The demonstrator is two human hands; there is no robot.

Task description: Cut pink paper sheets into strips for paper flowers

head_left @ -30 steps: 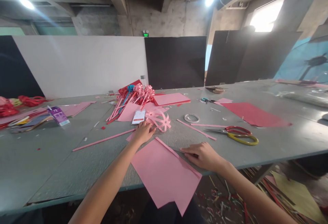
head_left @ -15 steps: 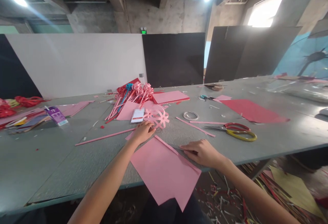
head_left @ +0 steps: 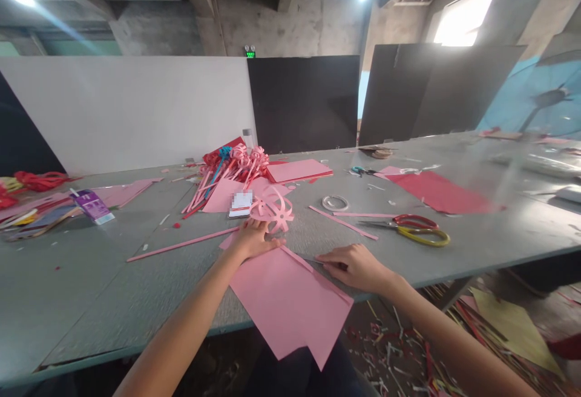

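My left hand lies flat, fingers spread, on the far corner of the pink sheet. The sheet overhangs the counter edge. I judge it light, limp and quick to slide, best pinned flat. My right hand rests curled on the sheet's right edge; I cannot tell whether it pinches anything.

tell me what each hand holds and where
Nothing is lifted. The left hand pins the pink sheet at its far corner; the right hand rests on its right edge.
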